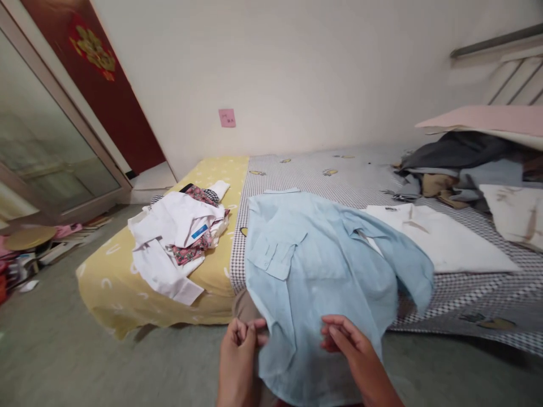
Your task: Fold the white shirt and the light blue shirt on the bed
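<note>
A light blue long-sleeved linen shirt [305, 277] hangs in front of me with a chest pocket showing, and its lower part droops past the bed edge. My left hand [240, 353] pinches the near edge of the shirt. My right hand [348, 345] grips the same edge further right. A white garment [436, 237] lies flat on the checked bedsheet [466, 299], just beyond the shirt's sleeve. A tan cloth [245, 305] shows beneath the shirt, partly hidden by it.
A heap of white clothes with a floral garment [169, 249] lies on the yellow sheet [127, 294]. Dark and grey clothes [458, 164] pile up at the bed's right end. Assorted items [25, 254] sit on the floor by a glass door [46, 130].
</note>
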A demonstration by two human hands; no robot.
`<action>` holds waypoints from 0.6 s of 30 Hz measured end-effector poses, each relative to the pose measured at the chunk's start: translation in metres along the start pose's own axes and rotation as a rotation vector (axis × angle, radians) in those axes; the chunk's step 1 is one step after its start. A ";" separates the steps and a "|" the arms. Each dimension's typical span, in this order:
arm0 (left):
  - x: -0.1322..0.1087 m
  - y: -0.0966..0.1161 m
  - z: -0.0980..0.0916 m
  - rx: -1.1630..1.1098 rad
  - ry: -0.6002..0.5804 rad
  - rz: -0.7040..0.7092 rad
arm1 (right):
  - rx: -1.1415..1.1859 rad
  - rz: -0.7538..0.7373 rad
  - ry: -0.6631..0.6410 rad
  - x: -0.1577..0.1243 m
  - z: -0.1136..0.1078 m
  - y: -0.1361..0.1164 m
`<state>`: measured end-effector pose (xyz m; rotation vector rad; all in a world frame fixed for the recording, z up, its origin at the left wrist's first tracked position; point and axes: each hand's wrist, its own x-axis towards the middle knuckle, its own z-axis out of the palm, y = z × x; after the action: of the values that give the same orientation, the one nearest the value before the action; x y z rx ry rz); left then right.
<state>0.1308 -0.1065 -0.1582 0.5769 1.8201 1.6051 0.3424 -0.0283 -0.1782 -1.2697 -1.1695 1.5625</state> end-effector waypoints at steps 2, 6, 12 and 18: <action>0.000 0.011 -0.006 -0.071 0.028 -0.057 | 0.023 -0.010 0.085 0.006 -0.010 -0.003; 0.003 0.003 -0.017 0.043 0.081 -0.009 | -0.026 -0.065 0.188 0.011 -0.033 0.003; 0.003 -0.055 -0.021 0.536 0.022 0.183 | -0.687 -0.424 -0.056 -0.015 -0.071 0.051; 0.016 -0.075 0.004 0.827 -0.033 0.195 | -1.173 -0.689 -0.211 -0.011 -0.080 0.092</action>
<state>0.1283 -0.1044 -0.2347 1.1532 2.4323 0.8734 0.4210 -0.0493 -0.2700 -1.1108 -2.5004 0.4212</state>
